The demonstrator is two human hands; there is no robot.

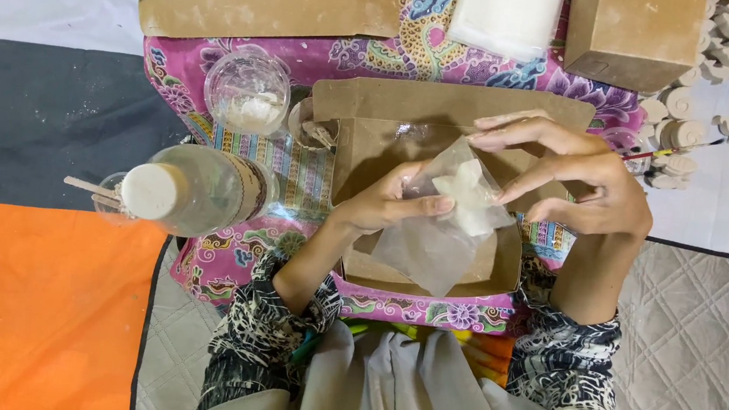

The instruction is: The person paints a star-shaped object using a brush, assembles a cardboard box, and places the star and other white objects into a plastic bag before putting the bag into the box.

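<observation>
Both my hands hold a small clear plastic bag [441, 234] with a pale, star-like moulded piece [464, 192] inside it, above an open brown cardboard box [362, 134]. My left hand [387, 203] pinches the bag's left side with thumb and fingers. On the right side, my right hand [578, 175] has its fingers at the bag's top edge. The bag hangs down over the box's front wall.
A clear bottle with a white cap [194, 190] lies at the left on the pink patterned cloth [228, 259]. A clear cup with white powder [249, 91] stands behind it. Brown boxes [635, 31] and a white packet [506, 15] lie at the back; several pale moulded pieces [683, 132] sit at the right.
</observation>
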